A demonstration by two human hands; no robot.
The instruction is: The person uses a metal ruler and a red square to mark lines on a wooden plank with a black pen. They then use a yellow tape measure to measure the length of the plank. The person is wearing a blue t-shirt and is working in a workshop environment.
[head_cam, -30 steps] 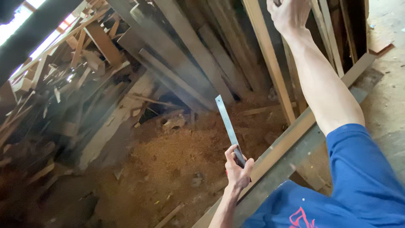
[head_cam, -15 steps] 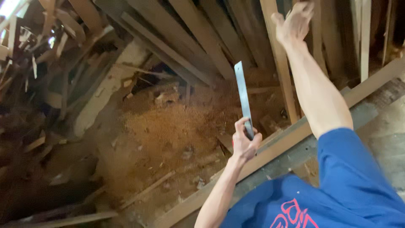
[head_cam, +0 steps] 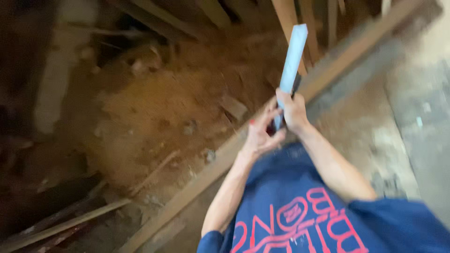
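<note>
Far on my left it is dark, and I can only make out a pale plank (head_cam: 51, 79) that stands up in the shadow. Low down near it, thin wood strips (head_cam: 65, 225) lie flat on the ground. Next comes a big heap of brown sawdust (head_cam: 154, 107), with small wood bits and lumps on top of it. A long wood beam (head_cam: 225, 154) runs on a slant from the bottom up to the top right, just beside the heap. My left hand (head_cam: 260, 135) is above that beam. Its fingers are curled, and it holds the low end of the flat metal blade (head_cam: 290, 63). The picture is blurry, so I cannot tell how tight that hold is. The blade is a long grey strip. It points up and leans a little to the right, and its top end is in front of some boards (head_cam: 286, 18) that stand behind the beam. My right hand (head_cam: 294, 111) is touching my left one. It is closed around the blade just above my left hand, with my thumb on the near side. So both of my hands hold the same blade, close to my chest. Below my arms I see my blue shirt (head_cam: 300, 215) with red marks on it. On my right is a grey floor (head_cam: 412, 126) with dust on it.
</note>
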